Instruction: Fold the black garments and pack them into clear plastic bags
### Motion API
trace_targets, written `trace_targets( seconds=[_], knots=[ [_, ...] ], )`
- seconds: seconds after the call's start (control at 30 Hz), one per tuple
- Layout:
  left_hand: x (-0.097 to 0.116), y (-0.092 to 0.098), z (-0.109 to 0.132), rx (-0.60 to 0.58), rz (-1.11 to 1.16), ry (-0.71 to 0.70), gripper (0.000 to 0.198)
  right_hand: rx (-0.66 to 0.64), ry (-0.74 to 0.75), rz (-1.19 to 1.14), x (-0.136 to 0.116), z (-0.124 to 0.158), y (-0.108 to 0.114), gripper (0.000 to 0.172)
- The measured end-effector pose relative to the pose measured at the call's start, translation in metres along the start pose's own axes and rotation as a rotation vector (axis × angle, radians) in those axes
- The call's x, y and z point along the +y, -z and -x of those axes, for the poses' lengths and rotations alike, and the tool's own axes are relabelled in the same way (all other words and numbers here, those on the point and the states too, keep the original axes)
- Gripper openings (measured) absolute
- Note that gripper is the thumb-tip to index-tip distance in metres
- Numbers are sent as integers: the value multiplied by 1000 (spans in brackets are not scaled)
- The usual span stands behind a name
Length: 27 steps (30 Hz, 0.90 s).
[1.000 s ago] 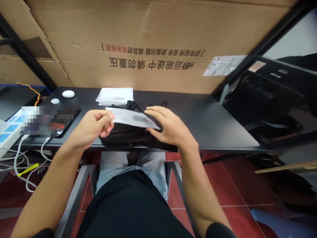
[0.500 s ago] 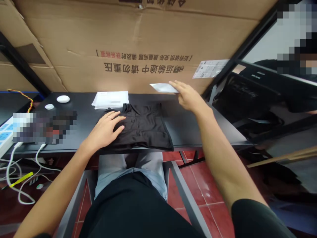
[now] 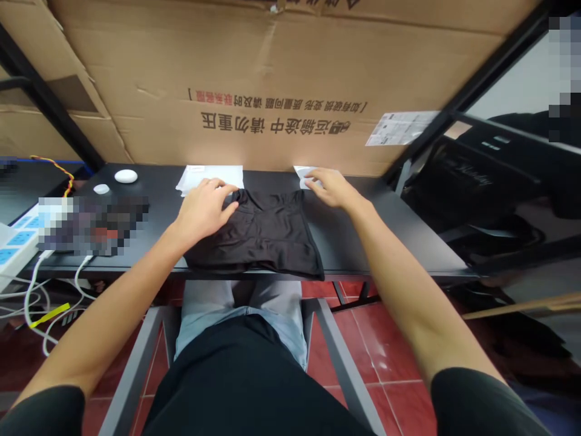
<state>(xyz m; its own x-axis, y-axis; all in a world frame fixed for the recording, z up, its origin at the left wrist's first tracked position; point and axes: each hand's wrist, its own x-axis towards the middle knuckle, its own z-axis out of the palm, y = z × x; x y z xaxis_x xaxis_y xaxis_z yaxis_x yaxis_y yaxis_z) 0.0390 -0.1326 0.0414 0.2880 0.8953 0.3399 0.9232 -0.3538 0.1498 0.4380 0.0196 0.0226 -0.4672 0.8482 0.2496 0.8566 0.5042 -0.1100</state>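
Observation:
A black garment (image 3: 272,233) lies spread on the desk in front of me, with creases across it. My left hand (image 3: 205,207) is over its upper left corner, thumb and fingers apart, holding nothing. Just beyond those fingers lies a stack of flat white packets (image 3: 193,175), partly covered by the hand. Right of the garment's top edge, a separate white packet (image 3: 301,174) rests at the back of the desk by the cardboard. Over this packet is my right hand (image 3: 333,188), thumb and fingers apart; the hand hides part of the packet.
A large cardboard sheet (image 3: 272,66) walls off the back of the black desk (image 3: 154,233). To the left are a white oval case (image 3: 126,176), a small white item (image 3: 101,189), a power strip (image 3: 20,239) and white cables (image 3: 79,281). Black bags (image 3: 481,175) hang at right.
My right hand has lowered the white packet onto the back of the desk and opened around it. My left hand has shifted up slightly toward the white stack. The view has shifted a little.

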Motion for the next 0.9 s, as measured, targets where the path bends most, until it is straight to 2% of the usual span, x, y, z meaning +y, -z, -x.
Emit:
trace_targets(
  seconds=[0.07, 0.17, 0.23, 0.33, 0.43, 0.53, 0.67, 0.77, 0.9],
  knots=[
    [-1, -3, -31, -9, 16, 62, 49, -16, 66, -53, -18, -10, 2, 41],
    [-4, -19, -68, -57, 14, 90, 46, -92, 91, -22, -37, -18, 1, 29],
    [-8, -32, -81, -83, 20, 85, 36, -111, 83, -6, -43, -18, 0, 24],
    [-15, -45, -87, -90, 77, 81, 22, -61, 75, -52, -45, -11, -1, 22],
    [-20, -49, -86, -59, 136, 94, 21, 44, 82, -113, -47, 0, -1, 21],
    [-24, -44, -82, -15, 199, 73, 21, 166, 97, -190, -53, 15, 2, 18],
    [-27, -28, -62, 4, 338, -101, 21, 257, 191, -354, -63, 49, 8, 13],
    [-28, -16, -37, -49, 363, -236, 19, 228, 240, -412, -72, 80, 10, 10],
    [-26, -10, -8, -196, 318, -365, 18, 49, 276, -349, -83, 111, 8, 14]
  ],
)
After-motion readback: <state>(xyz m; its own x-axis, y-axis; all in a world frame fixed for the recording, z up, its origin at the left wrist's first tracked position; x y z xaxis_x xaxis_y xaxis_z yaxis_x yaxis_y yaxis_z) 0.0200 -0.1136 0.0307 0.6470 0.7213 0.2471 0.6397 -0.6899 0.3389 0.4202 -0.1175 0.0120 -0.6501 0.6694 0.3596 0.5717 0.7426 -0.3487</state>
